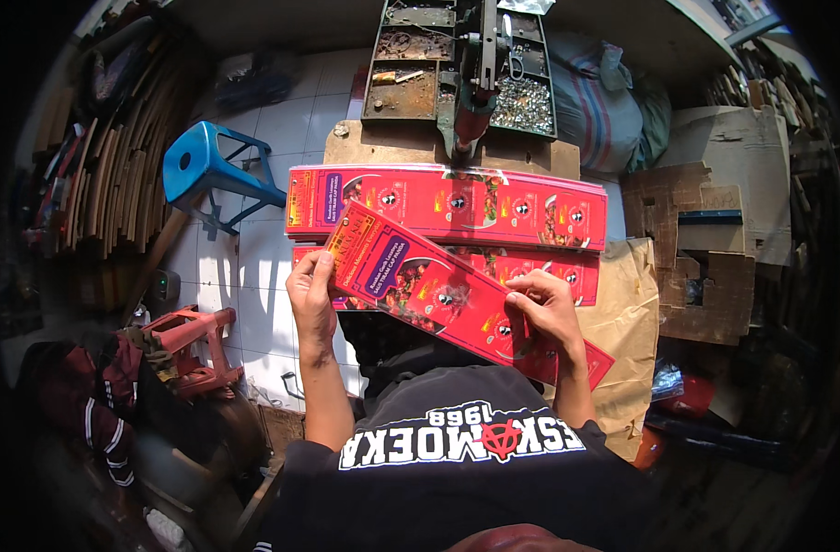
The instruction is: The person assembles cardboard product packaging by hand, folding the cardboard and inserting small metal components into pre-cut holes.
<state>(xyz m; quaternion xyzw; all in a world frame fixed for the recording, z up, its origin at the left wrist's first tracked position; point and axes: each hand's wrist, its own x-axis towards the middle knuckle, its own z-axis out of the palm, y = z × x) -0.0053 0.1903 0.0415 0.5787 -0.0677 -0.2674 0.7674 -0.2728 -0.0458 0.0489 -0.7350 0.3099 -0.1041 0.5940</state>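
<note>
A long red printed strip is held aslant in front of my chest, its left end raised higher in the picture. My left hand pinches that end near the corner, thumb on top. My right hand grips the strip towards its other end, thumb over the printed face and fingers beneath. Behind it lies a stack of similar red strips, roughly level across the work surface. A second group of red strips lies nearer to me, partly covered by the held strip and my right hand.
Beyond the stack stands a hand press, beside a compartment tray with small shiny metal pieces and scissors. A blue stool stands left. Brown paper and cut cardboard lie right.
</note>
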